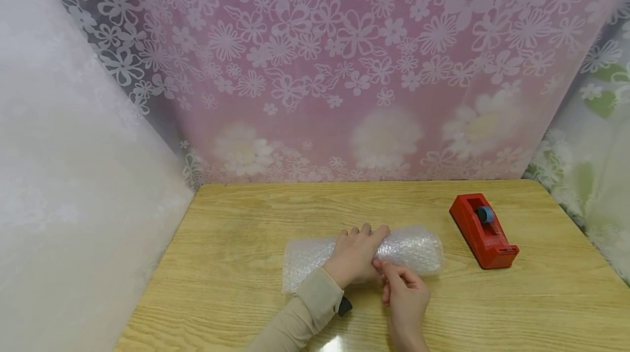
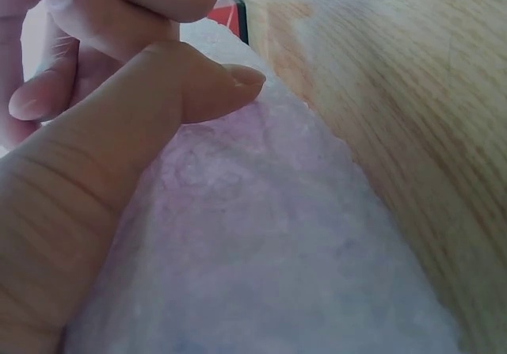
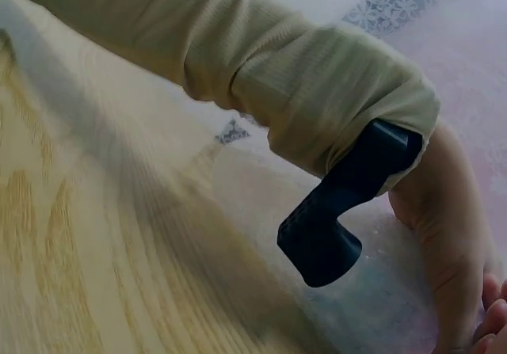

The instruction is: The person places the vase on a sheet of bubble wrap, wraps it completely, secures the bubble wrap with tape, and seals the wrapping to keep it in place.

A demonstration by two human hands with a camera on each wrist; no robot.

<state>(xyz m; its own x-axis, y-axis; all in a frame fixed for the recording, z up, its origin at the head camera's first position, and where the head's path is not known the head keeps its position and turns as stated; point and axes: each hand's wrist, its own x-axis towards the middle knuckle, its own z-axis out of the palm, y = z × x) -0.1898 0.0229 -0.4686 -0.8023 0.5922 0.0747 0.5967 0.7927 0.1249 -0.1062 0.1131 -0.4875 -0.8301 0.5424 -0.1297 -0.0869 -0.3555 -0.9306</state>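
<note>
A roll of bubble wrap point(image 1: 412, 248) lies crosswise on the wooden table. My left hand point(image 1: 355, 253) grips it at the middle, with the fingers over the top. In the left wrist view the left thumb point(image 2: 190, 85) presses on the wrap point(image 2: 261, 235). Close beside that thumb, at the near side of the roll, is my right hand point(image 1: 407, 300). Its fingers are curled, and thumb and forefinger come together right at the wrap; I cannot tell what is between them. The right wrist view shows the left hand point(image 3: 451, 227) bent down over the wrap.
A red tape dispenser point(image 1: 484, 232) with a blue roll of tape stands right of the bubble wrap. On my left wrist sits a black device point(image 3: 333, 219), below the beige sleeve point(image 1: 320, 297). Flowered curtains point(image 1: 305, 68) enclose the table point(image 1: 221, 264) at the back and sides.
</note>
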